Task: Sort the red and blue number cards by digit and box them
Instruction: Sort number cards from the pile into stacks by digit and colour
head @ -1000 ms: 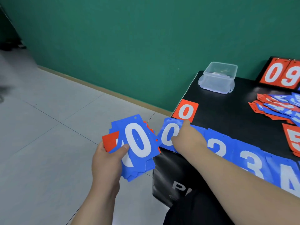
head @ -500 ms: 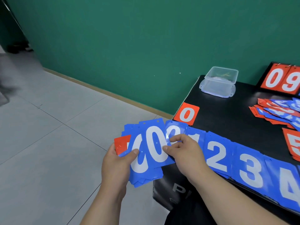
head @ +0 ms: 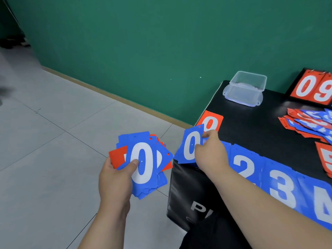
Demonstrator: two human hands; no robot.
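My left hand (head: 115, 178) grips a fanned stack of blue and red number cards (head: 143, 164) off the table's left side, a blue 0 on top under my thumb. My right hand (head: 210, 153) pinches a single blue 0 card (head: 188, 148) at the table's left corner, tilted over the blue 0 pile. Just behind it lies a red 0 card (head: 212, 121). Blue cards 2 (head: 244, 166), 3 (head: 282, 186) and 4 (head: 321, 203) lie in a row along the near edge of the black table (head: 251, 126).
A clear plastic box (head: 246, 88) stands at the table's back left corner. A red scoreboard showing 0 and 9 (head: 312, 88) stands at the back right. A loose heap of mixed cards (head: 309, 123) and a red 5 card (head: 325, 159) lie at the right. Grey tiled floor lies to the left.
My right hand has drawn one blue 0 off the stack in my left hand and carried it right to the table corner. The left hand's stack shifted slightly left.
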